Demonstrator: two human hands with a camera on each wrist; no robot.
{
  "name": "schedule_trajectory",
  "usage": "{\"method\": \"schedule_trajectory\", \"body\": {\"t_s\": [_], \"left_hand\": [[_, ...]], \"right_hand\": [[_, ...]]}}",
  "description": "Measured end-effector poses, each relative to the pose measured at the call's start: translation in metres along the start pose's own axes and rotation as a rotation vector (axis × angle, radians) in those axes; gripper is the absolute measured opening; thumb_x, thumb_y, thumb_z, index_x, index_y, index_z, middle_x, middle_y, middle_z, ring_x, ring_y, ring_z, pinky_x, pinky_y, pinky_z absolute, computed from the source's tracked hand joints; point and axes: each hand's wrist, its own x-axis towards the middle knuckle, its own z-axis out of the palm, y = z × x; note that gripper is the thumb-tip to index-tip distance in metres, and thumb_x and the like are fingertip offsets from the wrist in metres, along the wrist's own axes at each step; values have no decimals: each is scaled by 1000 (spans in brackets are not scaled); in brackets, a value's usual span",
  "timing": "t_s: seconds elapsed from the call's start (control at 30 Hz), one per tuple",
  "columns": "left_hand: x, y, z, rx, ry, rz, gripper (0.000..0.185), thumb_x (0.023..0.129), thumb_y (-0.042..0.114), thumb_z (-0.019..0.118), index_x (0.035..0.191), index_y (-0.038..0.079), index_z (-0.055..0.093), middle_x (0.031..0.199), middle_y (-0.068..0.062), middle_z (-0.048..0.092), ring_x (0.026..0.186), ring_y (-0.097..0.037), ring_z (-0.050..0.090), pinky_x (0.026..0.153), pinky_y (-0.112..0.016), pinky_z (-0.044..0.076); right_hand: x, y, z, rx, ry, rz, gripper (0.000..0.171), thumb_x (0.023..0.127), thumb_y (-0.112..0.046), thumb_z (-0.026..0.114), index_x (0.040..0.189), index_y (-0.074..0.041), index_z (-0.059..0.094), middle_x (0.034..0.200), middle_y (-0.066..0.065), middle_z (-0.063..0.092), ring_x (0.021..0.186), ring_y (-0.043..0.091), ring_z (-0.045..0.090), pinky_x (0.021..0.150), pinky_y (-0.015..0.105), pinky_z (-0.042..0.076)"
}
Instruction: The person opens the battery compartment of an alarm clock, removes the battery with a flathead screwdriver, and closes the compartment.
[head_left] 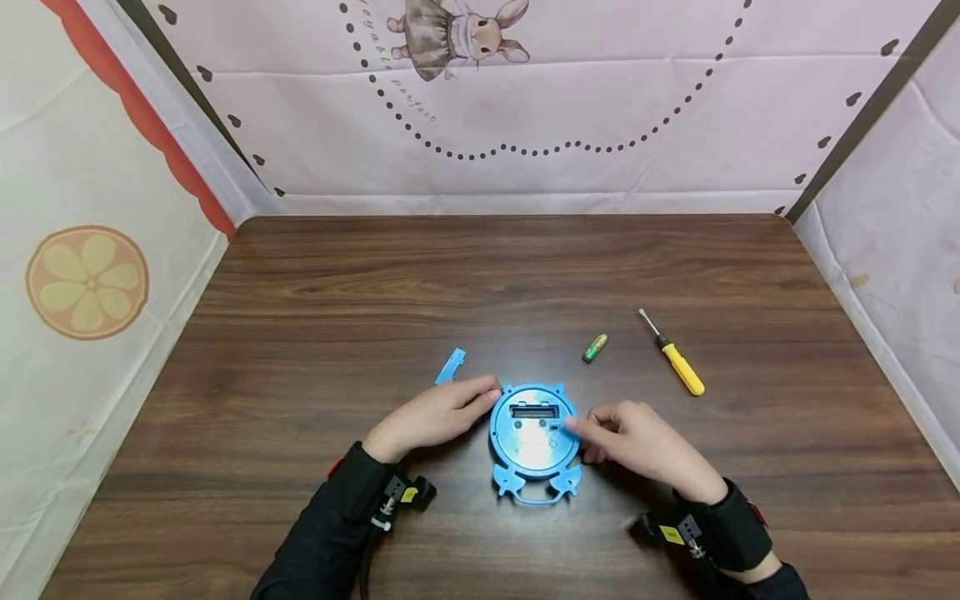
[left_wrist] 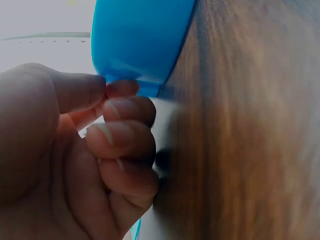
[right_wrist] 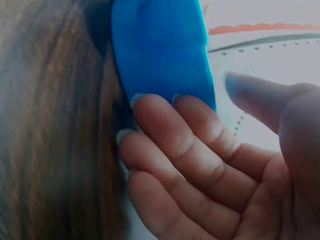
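A blue round alarm clock (head_left: 533,450) lies face down on the table, its battery compartment (head_left: 534,412) uncovered. My left hand (head_left: 438,414) is at its upper left edge; in the left wrist view, thumb and index finger pinch a small blue foot under the clock's side (left_wrist: 142,40). The other fingers curl in beside it. On the right side, my right hand (head_left: 641,442) touches the clock's side wall (right_wrist: 162,55) with relaxed fingertips (right_wrist: 155,112). Its thumb stands apart from them and overlaps the clock's back in the head view.
A blue battery cover (head_left: 452,365) lies beyond my left hand. Farther back on the right are a green battery (head_left: 595,347) and a yellow-handled screwdriver (head_left: 681,367). Printed cloth walls (head_left: 480,179) border the wooden table (head_left: 360,283) at the back and both sides.
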Motion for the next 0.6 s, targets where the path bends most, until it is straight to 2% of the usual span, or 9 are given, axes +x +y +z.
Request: {"method": "schedule_trajectory", "body": {"t_s": [0.07, 0.17, 0.27, 0.33, 0.47, 0.6], "left_hand": [[-2, -2, -3, 23, 32, 17, 18, 109, 30, 47, 103, 20, 60, 71, 8, 43, 59, -8, 41, 57, -26, 33], [-6, -5, -12, 170, 167, 2, 12, 105, 28, 56, 102, 19, 63, 68, 8, 48, 55, -8, 42, 53, -26, 34], [-11, -6, -22, 319, 331, -94, 12, 101, 28, 65, 100, 17, 62, 72, 5, 52, 56, -11, 44, 51, -29, 34], [-14, -7, -26, 360, 394, -174, 16, 98, 28, 69, 101, 14, 61, 78, 1, 54, 61, -14, 46, 53, -31, 36], [-16, -11, -27, 345, 385, -277, 28, 95, 30, 72, 108, 8, 61, 94, -4, 56, 77, -18, 52, 65, -35, 43], [-12, -15, -24, 318, 352, -299, 28, 95, 27, 72, 109, 5, 60, 96, -6, 55, 79, -20, 51, 68, -35, 43]], "right_hand": [[0, 4, -3, 12, 30, 17, 43, 106, -44, 51, 84, -11, 70, 73, -2, 67, 70, 17, 63, 61, 29, 48], [0, 11, -7, -1, 91, 49, 40, 106, -41, 51, 85, -12, 69, 73, -2, 66, 69, 16, 61, 61, 29, 46], [0, 17, -8, -35, 131, 75, 34, 106, -36, 54, 84, -13, 66, 72, -2, 64, 67, 16, 60, 62, 30, 46], [2, 20, -8, -56, 142, 84, 31, 105, -33, 55, 83, -14, 65, 71, -3, 63, 67, 16, 59, 63, 31, 46], [3, 23, -5, -78, 147, 83, 27, 105, -30, 56, 84, -15, 65, 70, -3, 60, 64, 16, 57, 62, 32, 45], [4, 24, -2, -83, 166, 74, 27, 105, -29, 57, 82, -15, 64, 68, -3, 59, 62, 16, 55, 60, 30, 44]]}}
